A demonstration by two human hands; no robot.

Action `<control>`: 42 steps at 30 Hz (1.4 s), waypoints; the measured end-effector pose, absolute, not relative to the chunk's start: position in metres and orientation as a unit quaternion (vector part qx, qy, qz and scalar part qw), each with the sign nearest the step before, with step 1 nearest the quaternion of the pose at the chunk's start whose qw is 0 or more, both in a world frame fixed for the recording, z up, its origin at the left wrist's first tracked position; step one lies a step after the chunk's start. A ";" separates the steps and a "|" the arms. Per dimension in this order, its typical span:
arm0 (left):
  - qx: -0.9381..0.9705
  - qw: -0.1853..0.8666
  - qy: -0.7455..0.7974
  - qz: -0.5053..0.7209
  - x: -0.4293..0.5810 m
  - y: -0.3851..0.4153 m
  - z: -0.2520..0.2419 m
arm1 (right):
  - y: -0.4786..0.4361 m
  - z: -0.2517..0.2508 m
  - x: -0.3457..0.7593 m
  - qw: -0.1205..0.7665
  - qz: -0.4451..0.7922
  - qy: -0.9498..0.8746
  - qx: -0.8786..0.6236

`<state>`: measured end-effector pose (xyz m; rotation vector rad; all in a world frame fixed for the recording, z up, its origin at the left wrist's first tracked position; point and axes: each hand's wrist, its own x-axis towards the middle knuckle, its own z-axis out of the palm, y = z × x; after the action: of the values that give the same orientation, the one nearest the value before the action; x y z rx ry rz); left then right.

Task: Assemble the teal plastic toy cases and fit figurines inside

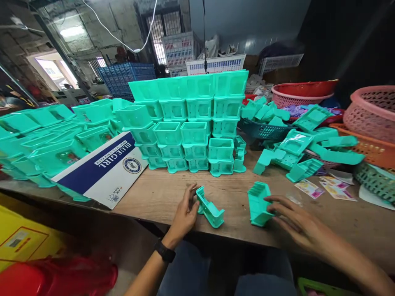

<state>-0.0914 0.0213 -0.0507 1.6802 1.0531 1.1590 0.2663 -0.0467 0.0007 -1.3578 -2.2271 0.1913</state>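
My left hand (184, 211), with a black watch (165, 250) on the wrist, has its thumb and fingers closed on the left end of a turquoise plastic bracket-like part (212, 210) near the table's front edge. To the right, a turquoise plastic trough-like part (258, 204) is tilted with its hollow side showing. The fingertips of my right hand (291, 216) grip its right edge. A gap separates the two parts. Behind them rise stacked turquoise boxes (193, 133) with open tops.
A white and blue carton (114, 170) leans at left, before more turquoise boxes (52, 154). At right lie loose turquoise parts (296, 144), printed cards (335, 187) and a pink basket (372, 113). A red stool (58, 275) stands below the table (148, 193).
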 end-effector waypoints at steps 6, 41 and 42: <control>0.653 0.309 0.500 0.478 -0.056 -0.011 -0.071 | -0.046 -0.002 0.249 0.273 0.112 -0.807 -0.511; 0.732 0.409 0.381 0.389 -0.079 0.021 -0.042 | 0.019 -0.024 0.164 0.267 0.348 -0.807 -0.395; 0.736 0.404 0.380 0.389 -0.080 0.022 -0.042 | 0.019 -0.024 0.164 0.268 0.346 -0.809 -0.392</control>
<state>-0.0796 0.0217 -0.0416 1.8574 0.9596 0.9815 0.1643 0.0190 -0.0236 -1.0579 -2.1830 0.9345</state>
